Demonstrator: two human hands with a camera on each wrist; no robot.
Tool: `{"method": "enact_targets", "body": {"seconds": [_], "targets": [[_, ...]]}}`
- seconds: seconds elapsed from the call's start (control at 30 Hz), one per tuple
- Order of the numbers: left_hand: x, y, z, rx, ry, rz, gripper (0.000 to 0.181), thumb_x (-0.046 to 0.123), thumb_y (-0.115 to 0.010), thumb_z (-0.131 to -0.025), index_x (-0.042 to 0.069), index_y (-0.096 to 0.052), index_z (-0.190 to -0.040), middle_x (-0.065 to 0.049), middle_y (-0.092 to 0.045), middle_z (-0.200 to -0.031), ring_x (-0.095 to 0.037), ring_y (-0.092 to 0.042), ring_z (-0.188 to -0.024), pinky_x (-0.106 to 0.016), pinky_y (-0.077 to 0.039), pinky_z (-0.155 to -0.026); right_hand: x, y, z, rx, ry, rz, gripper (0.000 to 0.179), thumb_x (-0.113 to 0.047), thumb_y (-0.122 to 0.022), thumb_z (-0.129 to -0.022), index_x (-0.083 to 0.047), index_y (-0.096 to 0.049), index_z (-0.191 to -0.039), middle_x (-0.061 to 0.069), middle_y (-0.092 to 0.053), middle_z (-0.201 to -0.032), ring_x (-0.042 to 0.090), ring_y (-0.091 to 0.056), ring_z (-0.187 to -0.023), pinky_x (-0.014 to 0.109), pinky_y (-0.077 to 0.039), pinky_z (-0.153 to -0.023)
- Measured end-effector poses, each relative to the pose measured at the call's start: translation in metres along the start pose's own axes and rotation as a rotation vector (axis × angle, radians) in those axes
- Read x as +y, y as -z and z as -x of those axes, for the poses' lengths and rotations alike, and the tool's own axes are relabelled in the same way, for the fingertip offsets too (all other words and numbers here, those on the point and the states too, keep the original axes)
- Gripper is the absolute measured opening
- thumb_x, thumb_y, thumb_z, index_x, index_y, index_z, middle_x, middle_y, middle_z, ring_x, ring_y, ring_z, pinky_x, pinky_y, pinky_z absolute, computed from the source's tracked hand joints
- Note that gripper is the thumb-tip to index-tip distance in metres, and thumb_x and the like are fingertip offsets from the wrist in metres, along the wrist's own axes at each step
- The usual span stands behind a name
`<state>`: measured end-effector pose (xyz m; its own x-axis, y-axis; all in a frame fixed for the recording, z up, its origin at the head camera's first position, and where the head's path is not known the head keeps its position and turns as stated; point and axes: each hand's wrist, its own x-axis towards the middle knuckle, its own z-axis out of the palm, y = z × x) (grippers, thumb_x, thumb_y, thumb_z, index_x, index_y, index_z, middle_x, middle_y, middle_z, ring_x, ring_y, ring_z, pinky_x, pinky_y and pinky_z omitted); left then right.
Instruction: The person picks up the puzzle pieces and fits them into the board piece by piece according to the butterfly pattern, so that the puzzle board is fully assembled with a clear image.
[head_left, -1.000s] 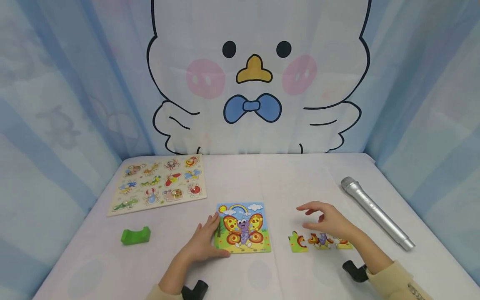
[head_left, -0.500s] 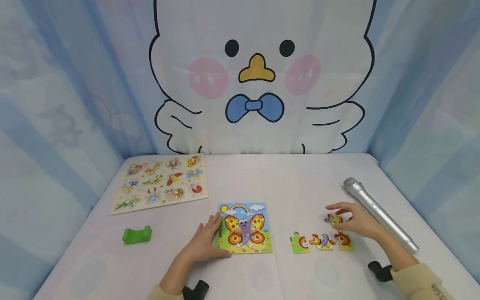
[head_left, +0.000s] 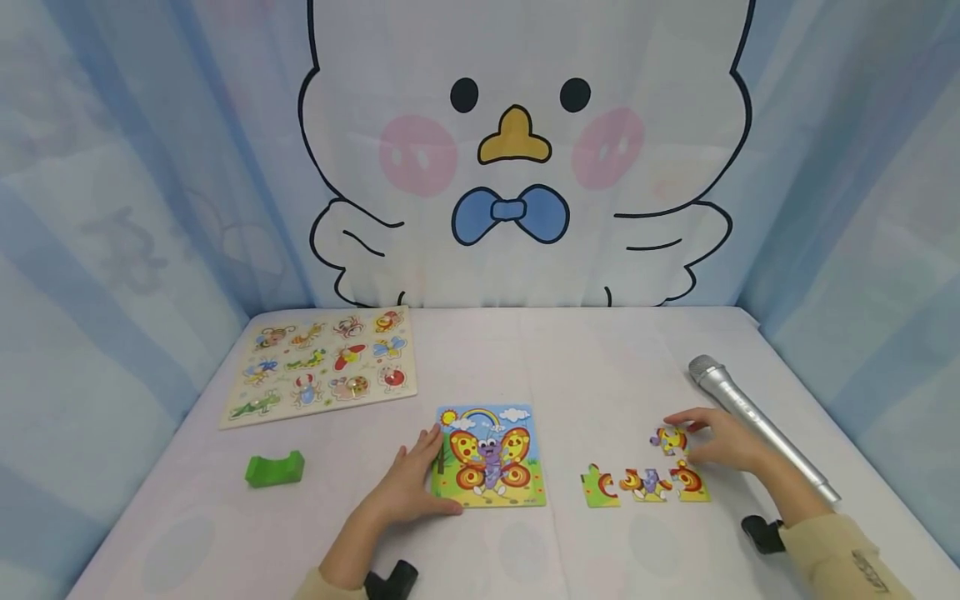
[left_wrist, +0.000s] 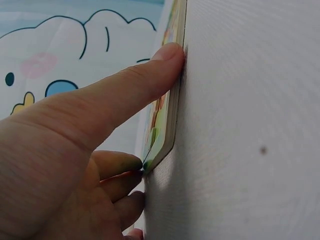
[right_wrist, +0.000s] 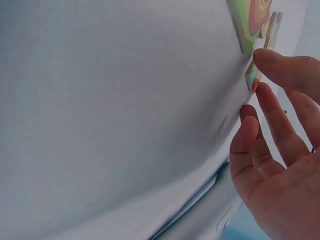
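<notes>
My left hand [head_left: 405, 482] rests at the lower left corner of the square butterfly puzzle board [head_left: 491, 457]. In the left wrist view its straight thumb presses the near edge, and the other fingers touch around the corner. My right hand [head_left: 726, 440] pinches a small red and yellow puzzle piece [head_left: 669, 440], index finger at its far edge and thumb at its near right; the piece lies at table level. In a row just nearer lie a green-cornered puzzle piece [head_left: 599, 487], a purple-centred puzzle piece [head_left: 648, 485] and a red-spiral puzzle piece [head_left: 688, 482].
A wooden insect board [head_left: 322, 364] lies at the back left. Nearer on that side sits a green block [head_left: 274, 470] with a curved top. Behind my right hand a silver microphone [head_left: 761, 425] lies slantwise. A printed curtain [head_left: 517, 267] rises behind the white table [head_left: 480, 354].
My right hand has moved to the right and its fingers have come together at the red and yellow piece, uncovering the row of pieces. My left hand stays on the board.
</notes>
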<state>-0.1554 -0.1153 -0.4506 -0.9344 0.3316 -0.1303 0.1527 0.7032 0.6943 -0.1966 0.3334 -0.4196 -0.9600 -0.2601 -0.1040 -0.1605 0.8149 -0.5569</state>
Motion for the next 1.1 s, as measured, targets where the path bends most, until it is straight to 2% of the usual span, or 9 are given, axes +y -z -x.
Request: {"method": "enact_targets", "body": {"seconds": [0.2, 0.3, 0.53, 0.8, 0.97, 1.1], "targets": [[0.001, 0.001, 0.001, -0.005, 0.006, -0.002, 0.105, 0.039, -0.081, -0.063, -0.004, -0.027, -0.141, -0.018, -0.015, -0.15, -0.034, -0.009, -0.137, -0.053, -0.003, -0.109, 0.003, -0.003, -0.004, 0.024, -0.005, 0.017, 0.05, 0.001, -0.074, -0.064, 0.002, -0.061, -0.112, 0.02, -0.058, -0.105, 0.033, -0.053, -0.091, 0.036, -0.05, -0.069], [0.001, 0.001, 0.002, -0.004, 0.012, -0.004, 0.105, 0.039, -0.081, -0.063, -0.004, -0.027, -0.141, -0.018, -0.015, -0.15, -0.034, -0.01, -0.137, -0.053, -0.003, -0.109, 0.005, -0.004, -0.006, 0.034, 0.002, 0.029, 0.05, 0.0, -0.076, -0.062, 0.003, -0.061, -0.11, 0.017, -0.059, -0.101, 0.029, -0.054, -0.087, 0.035, -0.05, -0.069], [0.0, 0.0, 0.001, -0.002, 0.004, 0.001, 0.105, 0.04, -0.081, -0.063, -0.004, -0.027, -0.141, -0.018, -0.015, -0.15, -0.034, -0.01, -0.137, -0.054, -0.003, -0.109, 0.004, -0.007, -0.007, 0.039, -0.052, 0.076, 0.054, -0.006, -0.079, -0.06, 0.001, -0.061, -0.111, 0.014, -0.059, -0.099, 0.026, -0.055, -0.083, 0.039, -0.05, -0.069], [-0.001, -0.001, 0.0, 0.006, 0.006, -0.01, 0.104, 0.04, -0.081, -0.062, -0.004, -0.028, -0.14, -0.017, -0.016, -0.15, -0.034, -0.01, -0.137, -0.053, -0.003, -0.109, 0.0, -0.009, -0.007, 0.069, -0.066, 0.099, 0.05, -0.009, -0.079, -0.062, 0.001, -0.062, -0.107, 0.013, -0.059, -0.098, 0.027, -0.054, -0.084, 0.04, -0.05, -0.07], [-0.001, -0.001, 0.0, 0.008, 0.005, -0.014, 0.104, 0.04, -0.081, -0.063, -0.004, -0.028, -0.14, -0.017, -0.016, -0.15, -0.034, -0.01, -0.137, -0.053, -0.004, -0.109, -0.006, -0.013, -0.011, 0.091, -0.064, 0.101, 0.044, -0.008, -0.076, -0.066, 0.001, -0.063, -0.107, 0.014, -0.06, -0.101, 0.03, -0.056, -0.09, 0.044, -0.051, -0.077], [-0.001, -0.001, 0.0, 0.01, -0.001, -0.01, 0.104, 0.04, -0.081, -0.063, -0.004, -0.028, -0.14, -0.017, -0.016, -0.15, -0.034, -0.01, -0.137, -0.054, -0.004, -0.109, -0.013, -0.015, -0.014, 0.102, -0.036, 0.078, 0.039, -0.007, -0.074, -0.067, -0.001, -0.064, -0.105, 0.013, -0.062, -0.101, 0.029, -0.058, -0.089, 0.043, -0.053, -0.077]]}}
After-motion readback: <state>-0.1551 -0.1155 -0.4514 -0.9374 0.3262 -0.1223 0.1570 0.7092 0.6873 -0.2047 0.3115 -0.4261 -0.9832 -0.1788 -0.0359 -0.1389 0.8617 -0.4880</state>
